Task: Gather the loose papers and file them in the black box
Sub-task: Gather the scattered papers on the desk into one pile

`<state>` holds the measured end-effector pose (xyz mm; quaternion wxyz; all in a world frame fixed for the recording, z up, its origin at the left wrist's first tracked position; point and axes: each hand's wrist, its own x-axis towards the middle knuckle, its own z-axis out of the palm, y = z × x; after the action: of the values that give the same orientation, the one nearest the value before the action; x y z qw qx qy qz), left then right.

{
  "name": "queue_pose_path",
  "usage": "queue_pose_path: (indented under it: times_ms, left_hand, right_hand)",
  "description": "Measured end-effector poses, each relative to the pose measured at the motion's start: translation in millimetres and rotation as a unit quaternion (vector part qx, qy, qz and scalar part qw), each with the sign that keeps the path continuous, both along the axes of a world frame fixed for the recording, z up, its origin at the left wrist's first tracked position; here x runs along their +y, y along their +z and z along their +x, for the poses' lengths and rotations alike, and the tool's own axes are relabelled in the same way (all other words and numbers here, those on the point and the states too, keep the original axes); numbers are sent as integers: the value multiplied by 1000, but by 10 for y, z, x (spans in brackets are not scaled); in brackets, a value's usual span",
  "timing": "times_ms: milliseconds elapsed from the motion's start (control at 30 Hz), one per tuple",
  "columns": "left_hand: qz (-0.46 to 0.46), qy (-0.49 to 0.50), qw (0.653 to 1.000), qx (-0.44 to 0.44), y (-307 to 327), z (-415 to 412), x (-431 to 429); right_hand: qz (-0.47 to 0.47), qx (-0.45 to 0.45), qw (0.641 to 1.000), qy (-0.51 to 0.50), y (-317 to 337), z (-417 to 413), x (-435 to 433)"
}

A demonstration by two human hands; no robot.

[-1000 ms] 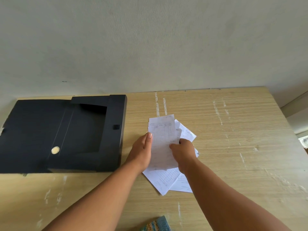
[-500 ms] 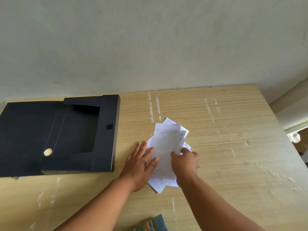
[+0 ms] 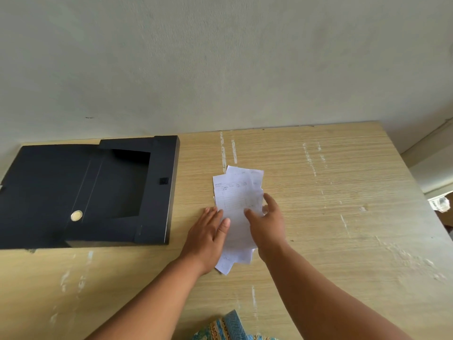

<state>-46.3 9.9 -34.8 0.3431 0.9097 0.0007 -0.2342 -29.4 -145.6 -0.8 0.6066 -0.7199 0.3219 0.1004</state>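
A small stack of white papers [image 3: 236, 202], the top sheet printed with a ruled form, lies on the wooden table [image 3: 331, 217] near its middle. My left hand [image 3: 208, 234] lies flat with fingers spread against the stack's left edge, thumb on the top sheet. My right hand [image 3: 267, 222] rests on the stack's right side, fingers apart, pressing the sheets. The black box [image 3: 157, 192] lies open at the left, its lid flap spread flat and its dark inside showing. The lower ends of the papers stick out below my hands.
A round metal button [image 3: 76, 215] sits on the box's flap. A pale wall rises behind the table's far edge. Patterned blue cloth [image 3: 228, 327] shows at the bottom edge. The table's right edge drops off near a bright opening [image 3: 441, 203].
The sheet held up in both hands has come down onto the pile. Both hands have flattened against the stack's sides, and the scattered sheets sit closer together.
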Motion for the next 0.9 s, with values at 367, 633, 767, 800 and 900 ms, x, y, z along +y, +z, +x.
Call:
queue_pose_path:
  times_ms: [367,633,767,800,900]
  left_hand:
    - [-147,108,976,121,195,122,65]
    - [-190,258,941,108,415,456,53]
    - [-235,260,927,134,486,574,-49]
    - [-226,259,930,134,468,582,-76]
    - [-215,272,928,137,440,569,-118]
  right_hand:
    - [48,51,997,21,-117,175,-37]
    - [168,-22,979,113,17,317,-418]
    - [149,-27,980,127,104,388,-431]
    - [130,-22,983,126,103,398,-419]
    - [77,-20,986,146,83,405,-361]
